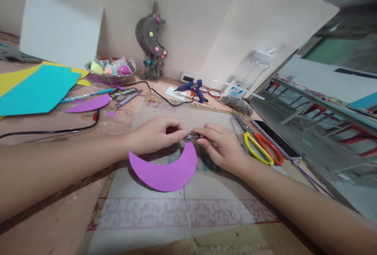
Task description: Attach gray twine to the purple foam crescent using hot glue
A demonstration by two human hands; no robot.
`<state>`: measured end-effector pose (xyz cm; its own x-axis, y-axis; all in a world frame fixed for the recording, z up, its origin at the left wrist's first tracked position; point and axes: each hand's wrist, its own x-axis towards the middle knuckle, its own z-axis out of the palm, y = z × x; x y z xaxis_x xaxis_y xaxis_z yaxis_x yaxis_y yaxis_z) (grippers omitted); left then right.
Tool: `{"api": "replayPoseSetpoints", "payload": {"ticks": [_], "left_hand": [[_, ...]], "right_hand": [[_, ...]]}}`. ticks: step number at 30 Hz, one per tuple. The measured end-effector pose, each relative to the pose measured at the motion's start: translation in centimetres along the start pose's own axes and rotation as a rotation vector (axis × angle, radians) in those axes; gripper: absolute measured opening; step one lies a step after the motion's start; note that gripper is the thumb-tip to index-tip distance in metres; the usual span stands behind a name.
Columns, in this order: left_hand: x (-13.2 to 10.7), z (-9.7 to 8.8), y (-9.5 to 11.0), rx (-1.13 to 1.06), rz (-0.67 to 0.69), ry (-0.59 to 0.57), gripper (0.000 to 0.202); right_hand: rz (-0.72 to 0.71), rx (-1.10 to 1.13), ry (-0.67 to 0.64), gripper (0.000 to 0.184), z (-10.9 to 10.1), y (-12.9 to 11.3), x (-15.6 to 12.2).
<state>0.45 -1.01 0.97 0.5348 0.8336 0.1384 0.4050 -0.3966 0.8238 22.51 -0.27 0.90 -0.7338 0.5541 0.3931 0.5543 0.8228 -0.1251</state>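
A pinkish table (59,223) carries a whitish sheet of printed cardboard (153,239) with a red patterned band. A cyan sheet (38,88) lies at far left, partly over yellow material. Over the cardboard, between the forearms, is the purple crescent cutout (165,174), belly toward the wearer, right tip between the hands. The left hand (159,133) has thumb and forefinger pinched at that tip; the right hand (220,145) pinches there too. Scissors (249,130) and a phone (278,139) lie beside the right hand, a blue glue gun (188,86) beyond both. Smallest is the gray yarn (191,138) gripped at the tip.
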Motion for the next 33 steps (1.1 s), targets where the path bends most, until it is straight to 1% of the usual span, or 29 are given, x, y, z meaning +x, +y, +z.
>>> {"api": "replayPoseSetpoints", "payload": {"ticks": [14,33], "left_hand": [[-0.01,-0.01,-0.07,0.009,0.008,-0.004,0.026],[-0.07,0.01,-0.05,0.022,0.000,-0.006,0.026]], "right_hand": [[-0.014,0.001,0.013,0.028,0.08,-0.02,-0.02],[-0.008,-0.001,-0.005,0.030,0.05,-0.04,0.02]]}}
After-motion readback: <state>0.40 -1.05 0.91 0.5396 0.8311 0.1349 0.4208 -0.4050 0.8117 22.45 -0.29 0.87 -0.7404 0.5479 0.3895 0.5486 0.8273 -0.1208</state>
